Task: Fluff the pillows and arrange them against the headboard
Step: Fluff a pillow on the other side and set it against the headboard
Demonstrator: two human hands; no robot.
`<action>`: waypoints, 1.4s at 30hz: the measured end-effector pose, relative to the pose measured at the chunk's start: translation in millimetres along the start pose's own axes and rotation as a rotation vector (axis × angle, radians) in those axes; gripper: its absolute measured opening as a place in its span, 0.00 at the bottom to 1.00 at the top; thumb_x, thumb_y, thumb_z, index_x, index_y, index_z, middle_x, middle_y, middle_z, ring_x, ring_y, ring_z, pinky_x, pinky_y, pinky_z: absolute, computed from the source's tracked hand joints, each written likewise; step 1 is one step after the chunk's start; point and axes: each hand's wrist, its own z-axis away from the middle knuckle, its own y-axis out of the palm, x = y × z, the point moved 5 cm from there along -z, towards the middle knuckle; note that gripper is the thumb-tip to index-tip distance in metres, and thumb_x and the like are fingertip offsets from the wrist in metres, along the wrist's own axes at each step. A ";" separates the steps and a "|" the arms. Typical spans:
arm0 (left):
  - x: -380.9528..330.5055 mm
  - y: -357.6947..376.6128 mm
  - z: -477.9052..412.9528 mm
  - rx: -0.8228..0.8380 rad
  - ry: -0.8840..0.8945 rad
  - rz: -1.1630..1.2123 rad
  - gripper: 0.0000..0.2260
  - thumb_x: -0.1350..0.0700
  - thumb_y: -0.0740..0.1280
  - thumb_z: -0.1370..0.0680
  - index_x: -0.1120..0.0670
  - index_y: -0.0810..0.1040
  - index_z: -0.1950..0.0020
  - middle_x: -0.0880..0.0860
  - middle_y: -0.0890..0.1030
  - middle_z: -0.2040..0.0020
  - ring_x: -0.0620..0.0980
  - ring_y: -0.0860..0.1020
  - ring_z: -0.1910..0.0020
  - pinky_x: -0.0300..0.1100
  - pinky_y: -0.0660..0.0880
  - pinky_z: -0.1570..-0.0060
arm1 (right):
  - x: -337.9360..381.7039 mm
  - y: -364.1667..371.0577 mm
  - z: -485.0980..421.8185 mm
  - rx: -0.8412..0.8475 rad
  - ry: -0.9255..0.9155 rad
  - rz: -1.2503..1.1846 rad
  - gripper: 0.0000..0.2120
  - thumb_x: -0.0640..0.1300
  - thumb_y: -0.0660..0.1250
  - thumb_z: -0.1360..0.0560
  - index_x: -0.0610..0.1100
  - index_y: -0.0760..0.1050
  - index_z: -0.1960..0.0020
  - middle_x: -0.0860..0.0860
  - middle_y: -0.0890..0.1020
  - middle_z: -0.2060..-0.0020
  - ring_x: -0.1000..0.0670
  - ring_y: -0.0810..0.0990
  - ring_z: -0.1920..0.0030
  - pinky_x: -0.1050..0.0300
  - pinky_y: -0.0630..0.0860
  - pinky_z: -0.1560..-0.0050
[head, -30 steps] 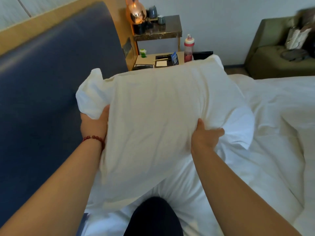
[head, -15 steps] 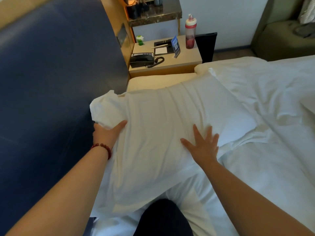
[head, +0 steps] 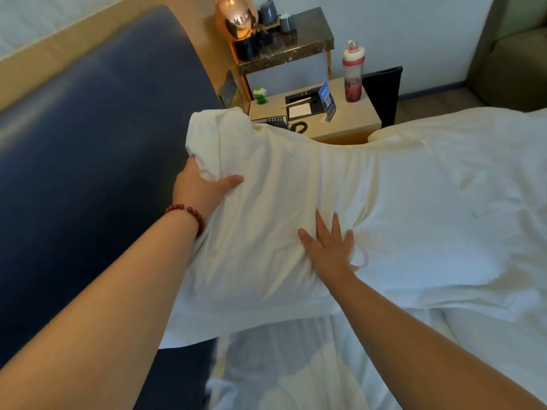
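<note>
Head view shows a white pillow (head: 296, 208) lying at the bed's (head: 458, 335) head end, its left edge beside the blue headboard (head: 88, 143). Left hand (head: 201, 190) grips the pillow's left edge, fingers seemingly tucked behind. Right hand (head: 328, 247) presses flat on the pillow's front, fingers (head: 321, 223) spread open.

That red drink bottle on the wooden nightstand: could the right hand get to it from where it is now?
Probably not without leaning forward. The right hand lies flat on the white pillow, and the red drink bottle stands well beyond the pillow's far edge on the wooden nightstand. Nothing blocks the way over the pillow.
</note>
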 end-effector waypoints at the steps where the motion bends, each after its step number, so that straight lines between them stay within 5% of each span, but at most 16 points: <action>1: -6.3 -1.0 -10.0 0.003 0.030 -0.014 0.45 0.38 0.76 0.35 0.48 0.60 0.24 0.50 0.70 0.28 0.55 0.69 0.31 0.54 0.67 0.34 | 6.0 5.8 -9.9 0.005 -0.014 -0.058 0.32 0.73 0.55 0.28 0.75 0.44 0.28 0.62 0.40 0.22 0.47 0.32 0.23 0.26 0.38 0.29; 5: -28.2 -10.5 -43.8 -0.004 0.132 -0.053 0.40 0.43 0.76 0.32 0.48 0.62 0.25 0.49 0.72 0.31 0.54 0.72 0.34 0.50 0.69 0.38 | 34.1 26.6 -43.8 0.040 -0.079 -0.319 0.31 0.68 0.57 0.24 0.68 0.50 0.24 0.57 0.45 0.20 0.46 0.32 0.23 0.35 0.37 0.25; 8: -41.0 -26.9 -69.1 -0.034 0.185 -0.110 0.35 0.44 0.75 0.31 0.48 0.65 0.27 0.50 0.74 0.34 0.54 0.73 0.36 0.50 0.70 0.41 | 63.1 49.3 -67.0 0.084 -0.139 -0.371 0.38 0.73 0.55 0.28 0.64 0.50 0.22 0.57 0.47 0.20 0.45 0.35 0.22 0.39 0.37 0.24; 14: -22.9 -27.7 -108.8 -0.037 0.069 -0.355 0.38 0.42 0.74 0.30 0.54 0.63 0.26 0.57 0.72 0.32 0.60 0.72 0.36 0.51 0.71 0.41 | 82.7 84.4 -97.7 0.289 -0.131 -0.257 0.32 0.69 0.52 0.22 0.62 0.46 0.22 0.56 0.52 0.21 0.46 0.45 0.21 0.40 0.44 0.23; 19: -11.0 -3.8 -120.7 -0.086 0.074 -0.388 0.42 0.39 0.74 0.31 0.52 0.59 0.24 0.58 0.71 0.33 0.59 0.73 0.39 0.51 0.73 0.43 | 61.8 92.7 -114.3 0.431 -0.083 -0.332 0.48 0.81 0.53 0.39 0.67 0.45 0.23 0.58 0.56 0.22 0.48 0.56 0.23 0.43 0.56 0.24; 23: -6.2 13.1 -129.6 -0.067 0.105 -0.467 0.45 0.35 0.70 0.30 0.50 0.53 0.22 0.59 0.68 0.32 0.58 0.72 0.39 0.51 0.73 0.45 | 58.9 106.6 -128.7 0.372 -0.041 -0.294 0.53 0.86 0.49 0.45 0.68 0.43 0.24 0.56 0.52 0.21 0.44 0.52 0.22 0.41 0.53 0.23; 28: 6.4 28.0 -128.1 -0.007 0.049 -0.565 0.46 0.30 0.61 0.27 0.49 0.41 0.21 0.59 0.61 0.26 0.60 0.66 0.31 0.56 0.69 0.37 | 42.2 111.0 -134.3 0.356 -0.047 -0.268 0.38 0.75 0.50 0.27 0.65 0.41 0.23 0.52 0.53 0.21 0.45 0.52 0.21 0.42 0.52 0.23; 30: -0.5 23.7 -116.7 -0.051 0.086 -0.697 0.44 0.31 0.59 0.26 0.50 0.39 0.21 0.59 0.53 0.22 0.61 0.60 0.26 0.58 0.63 0.31 | 35.5 106.6 -134.6 0.372 -0.080 -0.205 0.35 0.73 0.49 0.25 0.65 0.40 0.23 0.52 0.55 0.21 0.45 0.53 0.22 0.43 0.53 0.23; 33: -25.4 40.8 -77.6 -0.170 0.431 -0.979 0.35 0.33 0.51 0.22 0.45 0.40 0.21 0.55 0.42 0.20 0.60 0.47 0.22 0.59 0.50 0.27 | 32.9 91.6 -130.7 0.332 -0.192 -0.130 0.32 0.71 0.47 0.23 0.64 0.46 0.22 0.54 0.59 0.22 0.47 0.59 0.23 0.46 0.58 0.24; 37: -3.2 83.1 -58.4 -0.008 0.489 -1.215 0.33 0.31 0.41 0.23 0.43 0.41 0.21 0.53 0.39 0.20 0.61 0.38 0.23 0.63 0.39 0.27 | 34.6 58.2 -124.8 -0.001 -0.378 0.216 0.37 0.73 0.41 0.26 0.56 0.64 0.25 0.51 0.74 0.31 0.45 0.71 0.31 0.45 0.70 0.33; 39: 7.4 89.6 -65.9 -0.015 0.466 -1.290 0.34 0.31 0.39 0.24 0.44 0.41 0.21 0.54 0.38 0.21 0.63 0.36 0.24 0.65 0.38 0.28 | 28.1 38.8 -127.4 -0.153 -0.400 0.518 0.32 0.68 0.45 0.23 0.54 0.64 0.25 0.49 0.68 0.27 0.42 0.66 0.28 0.44 0.65 0.32; 42: 11.5 98.1 -68.6 -0.053 0.499 -1.342 0.34 0.31 0.39 0.24 0.45 0.40 0.21 0.56 0.37 0.21 0.65 0.36 0.24 0.66 0.37 0.29 | -3.6 14.7 -137.2 -0.188 -0.351 0.843 0.31 0.68 0.39 0.22 0.60 0.45 0.21 0.50 0.45 0.20 0.43 0.43 0.21 0.36 0.42 0.26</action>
